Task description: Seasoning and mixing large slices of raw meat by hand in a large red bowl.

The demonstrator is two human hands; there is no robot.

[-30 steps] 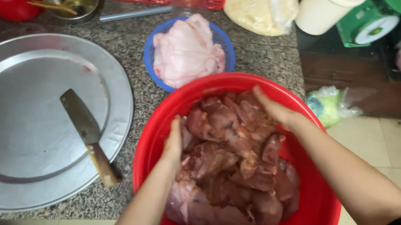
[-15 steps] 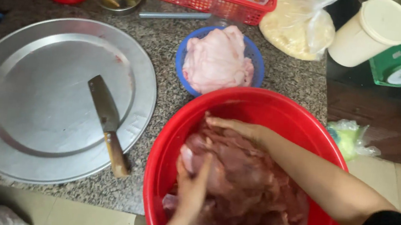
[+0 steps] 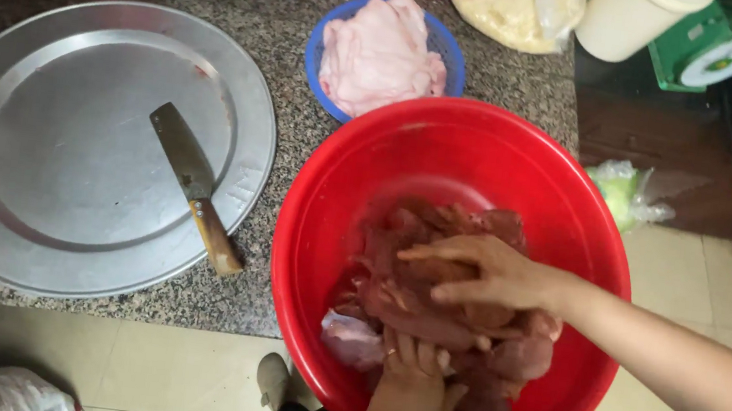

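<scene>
Hands in meat — red basin.

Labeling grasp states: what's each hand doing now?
Left hand: fingers pressed into the meat in the red basin, grip unclear.
Right hand: open, flat on the meat.

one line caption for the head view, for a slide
Both hands, left hand and right hand, press into raw meat in a red basin beside a knife on a metal tray.

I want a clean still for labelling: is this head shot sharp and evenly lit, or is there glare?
Head view: sharp on the right hand, left hand and meat; soft glare on the red basin wall and metal tray; upper right corner dark.
</scene>
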